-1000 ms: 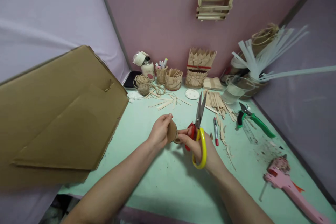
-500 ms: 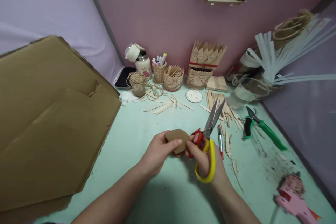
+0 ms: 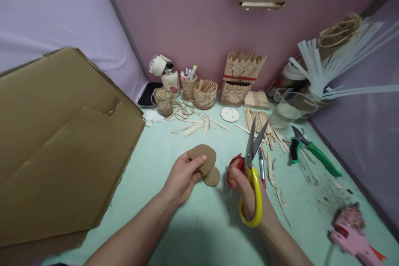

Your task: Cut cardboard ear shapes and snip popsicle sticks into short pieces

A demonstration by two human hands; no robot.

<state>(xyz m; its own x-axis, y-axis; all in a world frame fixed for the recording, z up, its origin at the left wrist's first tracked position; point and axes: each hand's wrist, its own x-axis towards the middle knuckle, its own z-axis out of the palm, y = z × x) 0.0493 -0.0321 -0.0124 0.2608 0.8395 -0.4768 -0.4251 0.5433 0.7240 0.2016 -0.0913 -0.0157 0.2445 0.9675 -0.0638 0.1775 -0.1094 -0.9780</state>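
Note:
My left hand (image 3: 182, 176) pinches a rounded piece of brown cardboard (image 3: 204, 153), thumb on top and fingers beneath. Just below its lower right edge, a smaller cardboard disc (image 3: 212, 177) shows, partly overlapped by the larger piece. To the right, my right hand (image 3: 245, 185) has its fingers through the handles of a pair of scissors (image 3: 252, 153), one handle red and the other yellow. The blades point away from me and stand slightly apart, with nothing between them. A gap of bare table separates the scissors from the cardboard.
A large cardboard sheet (image 3: 68, 145) leans along the left. Twine (image 3: 164, 102), wood strips (image 3: 199, 124), craft sticks (image 3: 260, 126) and a stick basket (image 3: 205, 93) lie toward the back. At right are a marker (image 3: 262, 166), green-handled pruners (image 3: 321, 158) and a pink glue gun (image 3: 349, 235).
My right hand has let go of the cardboard and moved right with the scissors, whose blades have opened wider. The cardboard piece has shifted left, and the small disc shows more.

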